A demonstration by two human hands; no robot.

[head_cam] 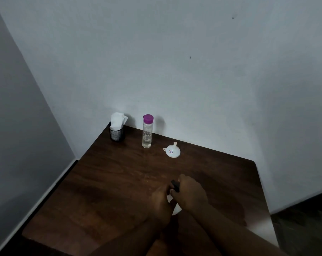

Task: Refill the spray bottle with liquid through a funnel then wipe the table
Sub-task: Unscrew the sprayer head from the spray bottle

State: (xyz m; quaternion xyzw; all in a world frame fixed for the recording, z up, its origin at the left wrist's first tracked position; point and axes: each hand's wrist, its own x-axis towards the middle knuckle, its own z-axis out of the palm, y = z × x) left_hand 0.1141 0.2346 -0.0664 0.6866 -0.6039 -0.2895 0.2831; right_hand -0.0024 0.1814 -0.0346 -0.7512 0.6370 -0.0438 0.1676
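Both my hands meet over the middle of the dark wooden table (104, 183). My left hand (161, 202) wraps the white body of the spray bottle (176, 209), mostly hidden behind my fingers. My right hand (190, 191) grips the bottle's black spray head (175, 185) from above. A clear water bottle (147, 132) with a purple cap, holding a little clear liquid, stands upright near the far wall. A small white funnel (172, 150) lies wide end down to its right, spout up.
A black mesh cup (116, 133) stuffed with white tissues (117, 120) stands at the far left corner of the table. Walls close in behind and on the left. The table's right edge drops to a dark floor (304, 228).
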